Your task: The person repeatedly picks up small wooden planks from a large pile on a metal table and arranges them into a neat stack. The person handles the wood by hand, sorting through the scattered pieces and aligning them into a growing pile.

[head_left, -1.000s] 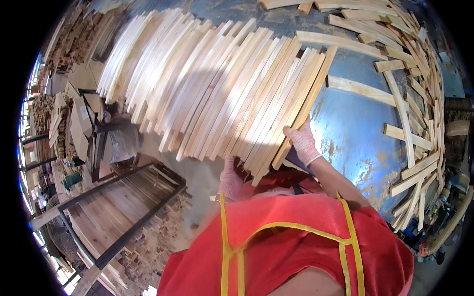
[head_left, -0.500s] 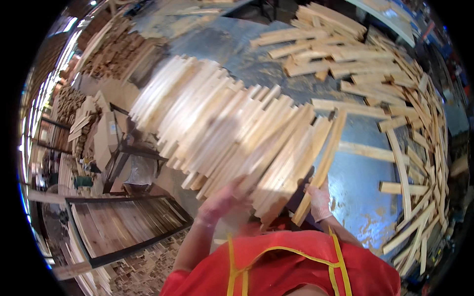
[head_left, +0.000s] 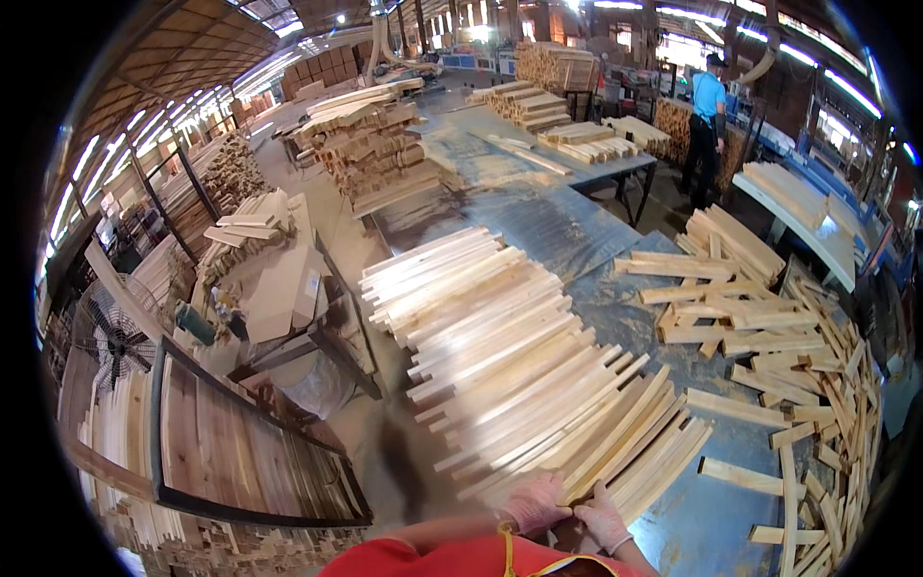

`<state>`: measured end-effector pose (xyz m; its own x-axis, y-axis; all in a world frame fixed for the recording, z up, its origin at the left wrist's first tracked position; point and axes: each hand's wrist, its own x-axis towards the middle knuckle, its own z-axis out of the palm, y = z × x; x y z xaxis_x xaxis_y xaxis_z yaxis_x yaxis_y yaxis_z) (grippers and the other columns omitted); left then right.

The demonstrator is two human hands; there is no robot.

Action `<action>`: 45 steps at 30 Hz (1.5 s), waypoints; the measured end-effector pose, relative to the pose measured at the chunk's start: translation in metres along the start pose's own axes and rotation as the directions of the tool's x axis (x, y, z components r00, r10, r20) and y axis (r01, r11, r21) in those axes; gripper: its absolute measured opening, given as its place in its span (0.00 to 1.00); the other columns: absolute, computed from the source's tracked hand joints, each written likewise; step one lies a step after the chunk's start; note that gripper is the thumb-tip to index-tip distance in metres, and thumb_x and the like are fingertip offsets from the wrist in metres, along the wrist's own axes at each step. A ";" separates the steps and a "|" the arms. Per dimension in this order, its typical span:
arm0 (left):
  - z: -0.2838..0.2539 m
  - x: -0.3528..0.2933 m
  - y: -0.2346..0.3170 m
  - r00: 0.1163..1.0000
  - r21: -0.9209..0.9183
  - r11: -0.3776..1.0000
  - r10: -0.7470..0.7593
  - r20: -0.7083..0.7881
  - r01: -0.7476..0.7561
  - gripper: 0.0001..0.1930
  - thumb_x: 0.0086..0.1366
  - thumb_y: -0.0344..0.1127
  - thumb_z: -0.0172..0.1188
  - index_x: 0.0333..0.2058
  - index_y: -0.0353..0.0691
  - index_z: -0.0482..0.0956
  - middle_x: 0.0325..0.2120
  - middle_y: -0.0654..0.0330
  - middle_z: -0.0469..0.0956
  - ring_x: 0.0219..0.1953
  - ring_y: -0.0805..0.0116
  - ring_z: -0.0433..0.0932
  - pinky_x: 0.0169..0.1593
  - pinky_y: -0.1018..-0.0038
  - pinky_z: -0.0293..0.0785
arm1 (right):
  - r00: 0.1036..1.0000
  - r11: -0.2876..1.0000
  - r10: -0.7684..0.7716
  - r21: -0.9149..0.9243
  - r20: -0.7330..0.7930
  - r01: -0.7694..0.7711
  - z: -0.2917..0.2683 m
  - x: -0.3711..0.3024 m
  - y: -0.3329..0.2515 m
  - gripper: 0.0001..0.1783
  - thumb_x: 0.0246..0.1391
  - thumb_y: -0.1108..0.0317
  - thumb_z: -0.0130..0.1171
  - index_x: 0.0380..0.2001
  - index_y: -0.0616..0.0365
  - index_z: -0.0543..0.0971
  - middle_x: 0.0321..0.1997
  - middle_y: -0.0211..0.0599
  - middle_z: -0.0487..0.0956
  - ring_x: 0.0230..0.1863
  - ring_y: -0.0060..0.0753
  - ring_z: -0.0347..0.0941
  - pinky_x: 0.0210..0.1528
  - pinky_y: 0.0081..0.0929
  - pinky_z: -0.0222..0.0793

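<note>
A long row of pale wooden strips (head_left: 500,356) lies side by side on the metal-topped table (head_left: 586,250). Both of my hands are at the near end of this row, close together, in thin pale gloves. My left hand (head_left: 536,502) is closed around the end of a wooden strip (head_left: 577,478). Just to its right, my right hand (head_left: 604,519) grips the near ends of strips, thumb upward; its lower fingers are partly hidden. Beyond my right hand, several more strips (head_left: 663,466) lie slanted along the row's right end.
A loose heap of strips (head_left: 750,317) spreads over the table's right side. Stacked wood (head_left: 365,144) stands at the far left. A black-framed panel of boards (head_left: 250,442) and a fan (head_left: 115,332) are at left. A person in a blue shirt (head_left: 707,101) stands far off.
The view has lifted toward the far workshop. My right hand has brought its separate strip left against the row, and my hands have come together at the near strip ends.
</note>
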<state>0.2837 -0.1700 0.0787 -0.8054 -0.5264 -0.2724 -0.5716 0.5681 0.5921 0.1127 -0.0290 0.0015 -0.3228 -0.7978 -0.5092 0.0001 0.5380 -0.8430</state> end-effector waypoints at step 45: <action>0.105 0.104 -0.083 0.924 0.525 -0.778 0.380 -0.046 0.346 0.17 0.70 0.49 0.59 0.53 0.53 0.77 0.60 0.56 0.78 0.66 0.47 0.73 0.76 0.39 0.62 | 0.950 0.950 0.295 0.136 -0.102 -0.280 -0.057 0.120 -0.130 0.28 0.59 0.45 0.72 0.42 0.64 0.88 0.35 0.36 0.85 0.31 0.30 0.80 0.34 0.28 0.79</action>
<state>0.2303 -0.2054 -0.0785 -0.9539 -0.3000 0.0084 0.0835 -0.2921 -0.9527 0.0202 -0.1795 0.0598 -0.4034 -0.5717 -0.7144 0.2194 0.6976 -0.6821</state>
